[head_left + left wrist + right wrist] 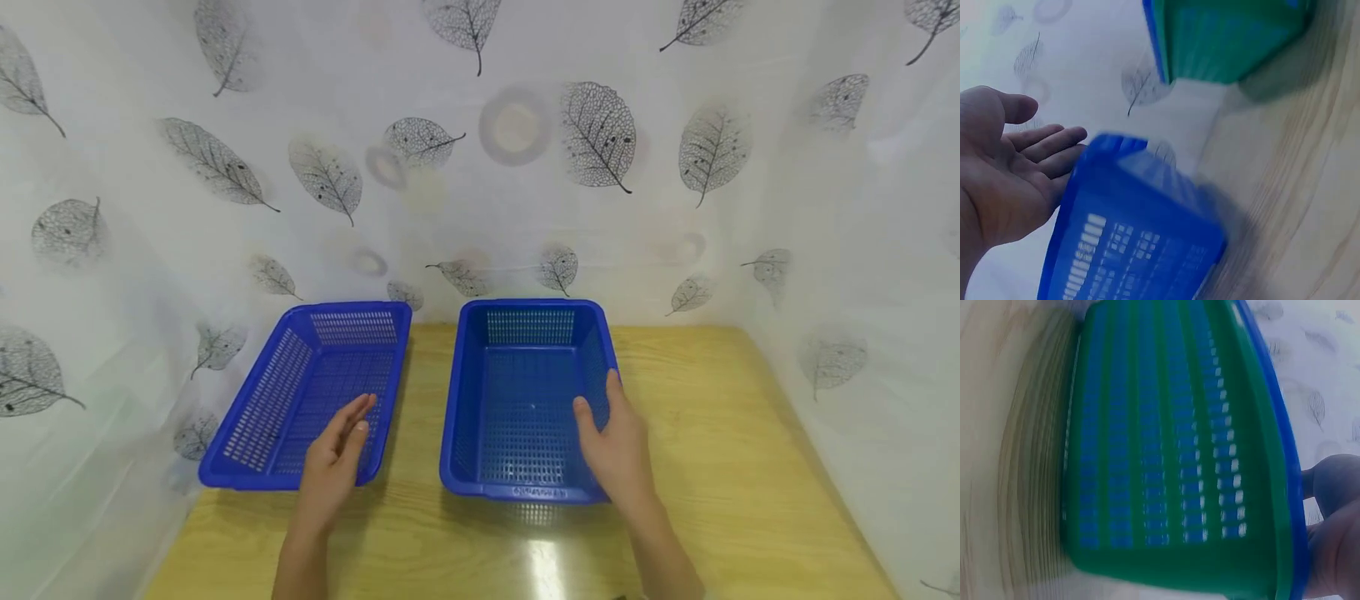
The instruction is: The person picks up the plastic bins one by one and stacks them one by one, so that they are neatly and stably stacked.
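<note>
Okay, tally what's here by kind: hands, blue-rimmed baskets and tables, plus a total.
Hands: 2, the left hand and the right hand
Blue-rimmed baskets: 2, the left basket and the right basket
Tables: 1, the wooden table
Total: 5
Green mesh shows outside the right basket; whether that's another basket nested beneath, I can't be sure, so it isn't counted.

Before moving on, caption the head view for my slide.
Open left hand by one blue perforated basket, open right hand by a second basket, both standing on a wood-grain table.
</note>
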